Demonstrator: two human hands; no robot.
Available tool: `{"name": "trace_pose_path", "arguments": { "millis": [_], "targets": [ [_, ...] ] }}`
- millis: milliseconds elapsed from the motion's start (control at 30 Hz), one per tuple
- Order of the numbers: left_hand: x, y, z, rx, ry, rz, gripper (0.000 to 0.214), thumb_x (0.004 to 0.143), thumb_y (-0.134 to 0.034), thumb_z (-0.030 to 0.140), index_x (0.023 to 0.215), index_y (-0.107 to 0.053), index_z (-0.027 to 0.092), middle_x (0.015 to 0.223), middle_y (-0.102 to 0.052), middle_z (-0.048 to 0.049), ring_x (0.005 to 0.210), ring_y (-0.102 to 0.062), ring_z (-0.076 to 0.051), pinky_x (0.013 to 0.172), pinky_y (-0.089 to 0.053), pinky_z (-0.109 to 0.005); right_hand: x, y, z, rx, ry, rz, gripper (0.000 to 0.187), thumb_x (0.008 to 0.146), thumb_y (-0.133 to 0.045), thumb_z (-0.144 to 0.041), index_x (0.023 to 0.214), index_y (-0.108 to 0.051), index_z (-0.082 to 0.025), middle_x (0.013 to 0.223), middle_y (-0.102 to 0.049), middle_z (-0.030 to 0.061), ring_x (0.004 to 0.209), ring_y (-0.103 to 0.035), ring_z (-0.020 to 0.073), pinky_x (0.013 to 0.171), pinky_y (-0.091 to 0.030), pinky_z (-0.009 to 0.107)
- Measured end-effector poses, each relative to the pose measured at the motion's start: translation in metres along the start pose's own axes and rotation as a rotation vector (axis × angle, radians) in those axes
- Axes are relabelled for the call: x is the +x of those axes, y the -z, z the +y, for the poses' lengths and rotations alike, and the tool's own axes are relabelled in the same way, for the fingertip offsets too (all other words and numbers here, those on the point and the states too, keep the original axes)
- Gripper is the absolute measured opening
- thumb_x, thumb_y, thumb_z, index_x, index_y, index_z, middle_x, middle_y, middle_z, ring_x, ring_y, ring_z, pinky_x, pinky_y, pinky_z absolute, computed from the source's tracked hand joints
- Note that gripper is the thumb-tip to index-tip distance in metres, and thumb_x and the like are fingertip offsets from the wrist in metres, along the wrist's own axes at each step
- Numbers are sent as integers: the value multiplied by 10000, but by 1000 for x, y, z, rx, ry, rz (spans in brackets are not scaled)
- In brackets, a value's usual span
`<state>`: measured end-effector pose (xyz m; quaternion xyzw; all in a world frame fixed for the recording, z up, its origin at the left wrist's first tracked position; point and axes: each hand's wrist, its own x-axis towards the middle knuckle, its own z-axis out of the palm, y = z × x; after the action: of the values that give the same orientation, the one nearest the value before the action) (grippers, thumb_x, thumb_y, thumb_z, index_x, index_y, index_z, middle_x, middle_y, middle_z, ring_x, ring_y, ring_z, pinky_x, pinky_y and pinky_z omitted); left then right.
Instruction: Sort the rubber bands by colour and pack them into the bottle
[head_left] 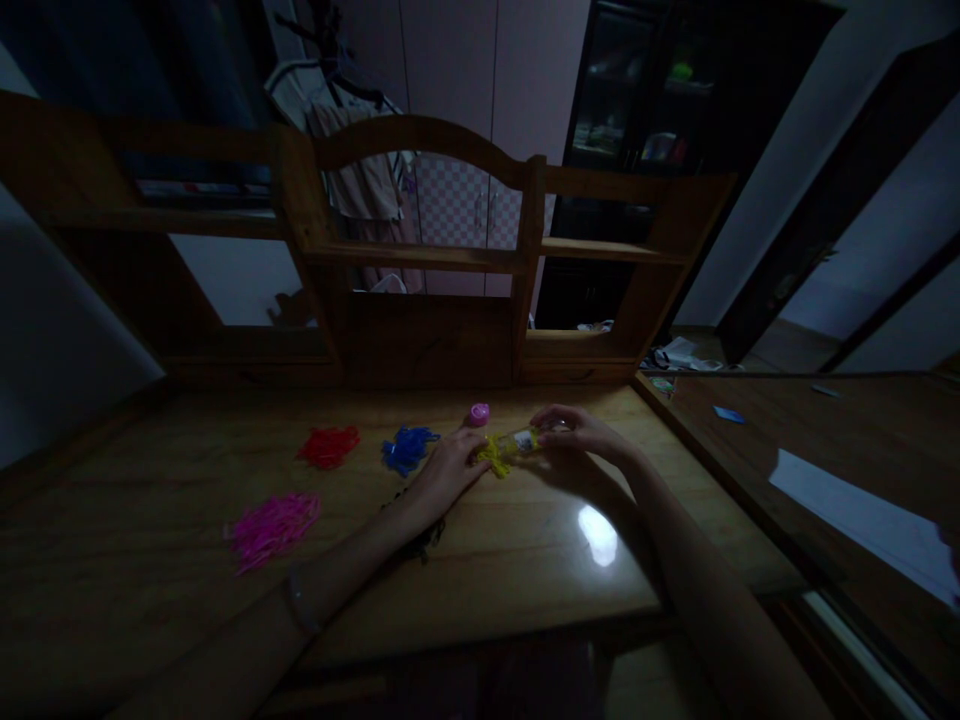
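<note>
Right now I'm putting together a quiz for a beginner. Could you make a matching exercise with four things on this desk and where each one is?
Things:
1. pink pile
2. blue pile
3. clear bottle
4. yellow pile

Places:
A. touching the left hand, beside the bottle
B. between the red pile and the left hand
C. held in the right hand
D. farthest left of the piles

Right pairs: 1-D, 2-B, 3-C, 4-A
</note>
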<state>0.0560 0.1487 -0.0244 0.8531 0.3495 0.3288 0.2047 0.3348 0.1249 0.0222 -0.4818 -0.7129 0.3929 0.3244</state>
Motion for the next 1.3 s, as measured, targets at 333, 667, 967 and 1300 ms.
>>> {"name": "trace_pose_path", "arguments": {
  "millis": [333, 667, 967, 1300],
  "targets": [
    [2, 4, 5, -299, 189, 70, 121, 767, -694, 244, 873, -696, 186, 833, -726, -32, 775, -689, -200, 707, -531, -295, 5, -11, -1, 6, -4, -19, 363, 736, -752, -412, 1031, -692, -210, 1031, -677, 52, 956, -612, 216, 849, -479, 348],
    [10, 7, 11, -688, 301, 74, 234, 852, -599, 368, 961, -657, 170, 1004, -727, -69, 883, -699, -200, 752, -549, -294, 5, -13, 1, 164, -91, 85, 351, 758, -721, -451, 1022, -681, -223, 984, -673, 40, 788, -599, 164, 654, -458, 273],
    [9, 10, 27, -629, 255, 144, 169, 811, -662, 320, 891, -607, 181, 954, -718, -44, 921, -689, -193, 838, -507, -296, 3, -15, -7, 177, -78, 70, 320, 776, -701, -444, 1014, -694, -231, 1007, -665, 30, 864, -597, 182, 682, -452, 274],
    [7, 14, 21, -417, 1, 410, 94, 719, -776, 307, 745, -744, 223, 860, -656, -18, 841, -630, -173, 789, -510, -298, 4, -18, -11, 305, -54, -10, 305, 783, -709, -410, 1023, -692, -223, 1044, -669, 42, 935, -606, 204, 800, -473, 326]
  ]
}}
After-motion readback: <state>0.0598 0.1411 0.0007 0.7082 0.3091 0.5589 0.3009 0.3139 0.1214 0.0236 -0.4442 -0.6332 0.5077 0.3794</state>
